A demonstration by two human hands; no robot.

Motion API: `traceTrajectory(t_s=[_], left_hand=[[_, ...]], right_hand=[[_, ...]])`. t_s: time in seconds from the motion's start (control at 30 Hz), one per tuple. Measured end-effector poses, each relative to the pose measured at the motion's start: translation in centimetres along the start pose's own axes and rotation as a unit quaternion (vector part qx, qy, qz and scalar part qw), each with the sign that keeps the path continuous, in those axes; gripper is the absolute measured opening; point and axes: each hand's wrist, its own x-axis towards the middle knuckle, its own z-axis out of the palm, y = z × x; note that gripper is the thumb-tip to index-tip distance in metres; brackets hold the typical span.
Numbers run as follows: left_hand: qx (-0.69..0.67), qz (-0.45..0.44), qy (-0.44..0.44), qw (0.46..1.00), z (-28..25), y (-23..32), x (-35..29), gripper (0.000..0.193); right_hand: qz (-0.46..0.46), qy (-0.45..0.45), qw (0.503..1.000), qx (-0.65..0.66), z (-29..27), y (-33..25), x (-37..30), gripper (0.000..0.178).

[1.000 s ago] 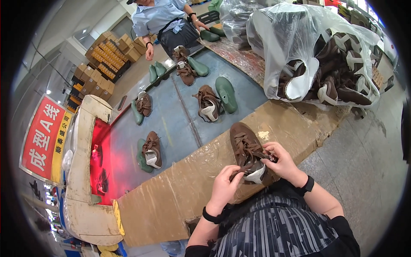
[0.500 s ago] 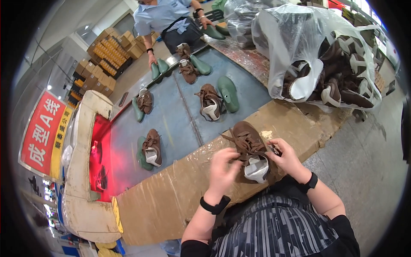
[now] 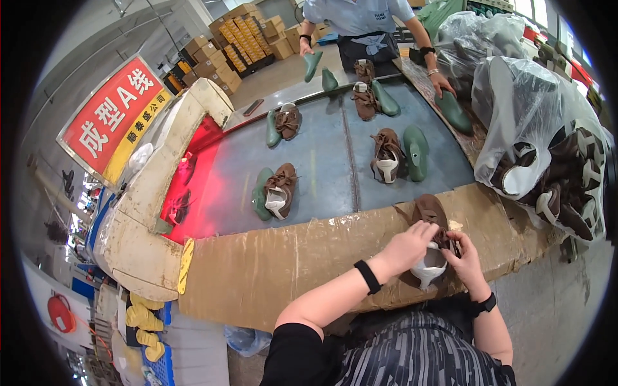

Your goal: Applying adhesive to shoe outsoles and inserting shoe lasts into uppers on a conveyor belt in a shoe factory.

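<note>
Your left hand (image 3: 412,246) now reaches across to meet your right hand (image 3: 465,258) at the laces (image 3: 440,237), bringing both onto the lacing; whether either pinches a lace, I cannot tell. The shoe (image 3: 429,207) lies beneath them on cardboard (image 3: 335,248), toe far. Farther left, a co-worker's hand (image 3: 306,48) now lifts a last (image 3: 313,65).

Clutter to your left, ahead and to your right
On your left, a red-and-yellow sign (image 3: 114,122) stands above a cream housing (image 3: 132,225) with a red-lit opening (image 3: 198,134), and a yellow strip (image 3: 186,267) marks its near end. Below, you see yellow bundles (image 3: 141,318) by a blue crate (image 3: 162,365), a round red thing (image 3: 61,314) and a bluish bag (image 3: 247,341). Ahead, past the belt (image 3: 315,186), stands a person in a blue shirt (image 3: 351,18), with stacked boxes (image 3: 215,67) farther left. On your right, clear bags (image 3: 515,87) bulge.
</note>
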Motion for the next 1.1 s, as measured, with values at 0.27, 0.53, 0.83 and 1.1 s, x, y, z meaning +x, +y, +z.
traceTrajectory(t_s=[0.27, 0.53, 0.83, 1.1], left_hand=[[-0.194, -0.212, -0.005, 0.958, -1.4, 0.2, -0.4, 0.047], [-0.190, -0.109, -0.014, 0.976, 0.3, -0.1, -0.9, 0.056], [-0.429, -0.300, 0.012, 0.852, 2.3, -3.1, -0.9, 0.044], [-0.356, -0.294, 0.023, 0.887, 2.8, -1.0, -1.1, 0.036]], right_hand=[[-0.022, -0.079, 0.992, -0.097, 0.5, -4.6, 1.4, 0.055], [0.000, 0.071, 0.964, -0.257, 1.6, -1.9, 1.7, 0.030], [0.039, 0.064, 0.982, -0.175, 1.5, -0.2, 3.2, 0.033], [0.030, 0.092, 0.971, -0.217, 1.3, -0.7, 1.6, 0.031]])
